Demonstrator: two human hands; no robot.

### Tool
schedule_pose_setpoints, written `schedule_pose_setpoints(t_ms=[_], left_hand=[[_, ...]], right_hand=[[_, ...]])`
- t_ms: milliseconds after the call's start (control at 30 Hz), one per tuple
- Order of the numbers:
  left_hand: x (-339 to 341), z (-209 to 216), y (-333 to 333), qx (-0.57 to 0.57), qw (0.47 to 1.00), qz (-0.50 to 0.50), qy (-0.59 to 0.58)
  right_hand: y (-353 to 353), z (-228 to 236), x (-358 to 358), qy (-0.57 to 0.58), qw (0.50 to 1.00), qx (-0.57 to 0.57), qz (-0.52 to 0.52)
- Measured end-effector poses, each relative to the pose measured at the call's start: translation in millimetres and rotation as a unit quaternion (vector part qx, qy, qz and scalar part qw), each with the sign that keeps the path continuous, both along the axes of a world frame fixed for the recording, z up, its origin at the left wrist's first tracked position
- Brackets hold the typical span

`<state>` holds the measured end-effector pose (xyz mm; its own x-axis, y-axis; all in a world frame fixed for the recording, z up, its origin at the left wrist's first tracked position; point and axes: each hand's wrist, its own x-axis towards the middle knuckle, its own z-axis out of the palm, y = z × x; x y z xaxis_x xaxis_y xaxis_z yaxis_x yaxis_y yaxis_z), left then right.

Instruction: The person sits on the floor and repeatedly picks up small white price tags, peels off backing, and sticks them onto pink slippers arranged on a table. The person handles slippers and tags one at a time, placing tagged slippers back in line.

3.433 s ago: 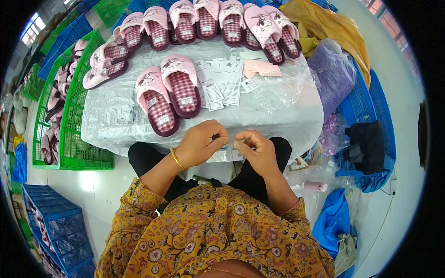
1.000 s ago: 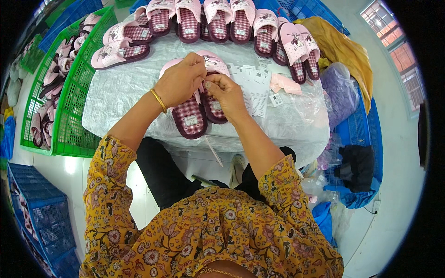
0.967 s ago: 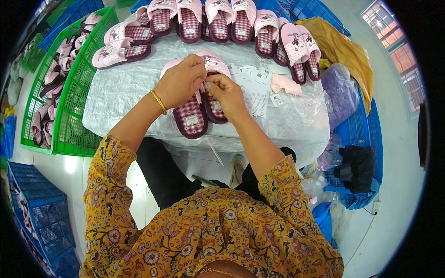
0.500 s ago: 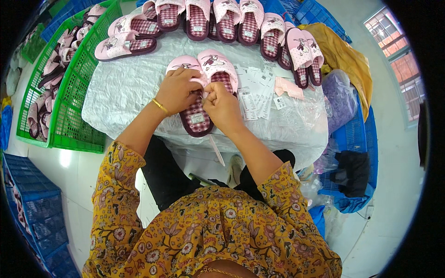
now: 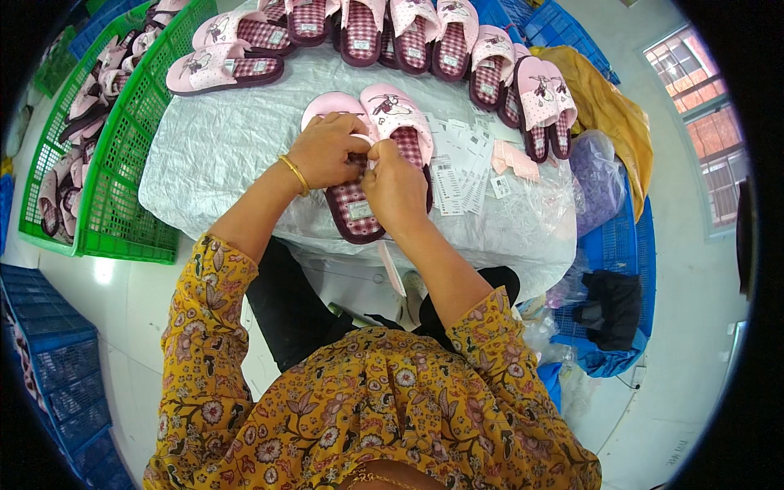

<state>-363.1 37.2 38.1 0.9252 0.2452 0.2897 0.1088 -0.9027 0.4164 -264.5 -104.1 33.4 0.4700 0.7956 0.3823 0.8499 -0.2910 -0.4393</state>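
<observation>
Green crate (image 5: 122, 163) of slippers at far left. Left hand (image 5: 327, 151) has moved from the lap up to the bench (image 5: 212, 155); grip closed on the pink upper of the slipper (image 5: 353, 208) lying mid-bench. Right hand (image 5: 398, 189) came up too, fingers pinched at the same upper, what's between them hidden. So work is now on the slipper itself. Tags (image 5: 461, 167) just right, slipper row (image 5: 425, 33) behind.

Mustard-yellow floral blouse with elbow-length sleeves, black trousers, thin gold bangle (image 5: 294, 174) on the left wrist.
</observation>
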Motion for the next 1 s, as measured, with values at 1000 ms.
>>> schedule_pose_setpoints(t_ms=[1000], left_hand=[[26, -21, 13, 0.047, 0.996, -0.068, -0.039]], right_hand=[[-4, -4, -1, -0.056, 0.994, 0.085, -0.03]])
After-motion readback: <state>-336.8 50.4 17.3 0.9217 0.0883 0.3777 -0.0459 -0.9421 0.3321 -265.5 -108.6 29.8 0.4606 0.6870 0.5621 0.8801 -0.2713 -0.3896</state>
